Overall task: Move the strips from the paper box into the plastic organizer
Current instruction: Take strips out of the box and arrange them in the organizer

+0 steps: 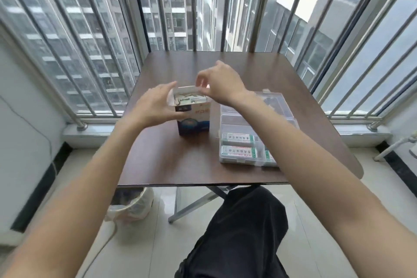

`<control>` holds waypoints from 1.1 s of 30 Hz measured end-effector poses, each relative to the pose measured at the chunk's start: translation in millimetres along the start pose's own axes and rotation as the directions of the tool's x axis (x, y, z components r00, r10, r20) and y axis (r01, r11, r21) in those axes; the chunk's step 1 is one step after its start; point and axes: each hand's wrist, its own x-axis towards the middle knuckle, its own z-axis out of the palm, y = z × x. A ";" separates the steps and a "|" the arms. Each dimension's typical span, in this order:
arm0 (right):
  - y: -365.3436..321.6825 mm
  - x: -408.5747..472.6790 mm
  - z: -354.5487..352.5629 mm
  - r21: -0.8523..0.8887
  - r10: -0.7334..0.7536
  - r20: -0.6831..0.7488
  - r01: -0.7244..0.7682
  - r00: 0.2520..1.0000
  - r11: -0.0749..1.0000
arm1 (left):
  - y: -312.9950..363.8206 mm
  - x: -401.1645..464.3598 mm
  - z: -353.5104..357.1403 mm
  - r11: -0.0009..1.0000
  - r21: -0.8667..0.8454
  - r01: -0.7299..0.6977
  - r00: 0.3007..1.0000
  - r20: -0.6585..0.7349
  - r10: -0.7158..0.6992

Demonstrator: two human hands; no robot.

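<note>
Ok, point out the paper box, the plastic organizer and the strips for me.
paper box (195, 122): head view, front face.
plastic organizer (237, 161): head view, near rim.
strips (187, 98): head view, tops showing inside the open box.

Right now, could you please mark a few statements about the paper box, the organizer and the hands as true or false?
1. The paper box stands upright with its top open. True.
2. The plastic organizer lies left of the box. False: it lies to the box's right.
3. The left hand holds the box's side. True.
4. The organizer holds nothing. False: labelled packs fill its near compartments.
5. The right hand rests flat on the table. False: it is raised at the box's opening, fingers pinched.
</note>
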 end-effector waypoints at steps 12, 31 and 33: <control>-9.8 25.0 13.1 0.197 -0.077 0.155 0.045 0.985 0.979 | -3.6 -3.5 5.7 0.999 -0.051 0.012 0.998 -0.062 -0.015; -11.4 24.6 22.5 0.050 0.015 0.116 -0.020 0.993 0.999 | -9.8 -1.5 8.8 0.997 -0.081 0.001 0.998 -0.064 -0.006; -10.9 24.8 22.2 0.093 0.010 0.083 -0.018 0.996 0.995 | -10.0 -1.8 8.8 0.997 -0.077 0.002 0.998 -0.063 -0.007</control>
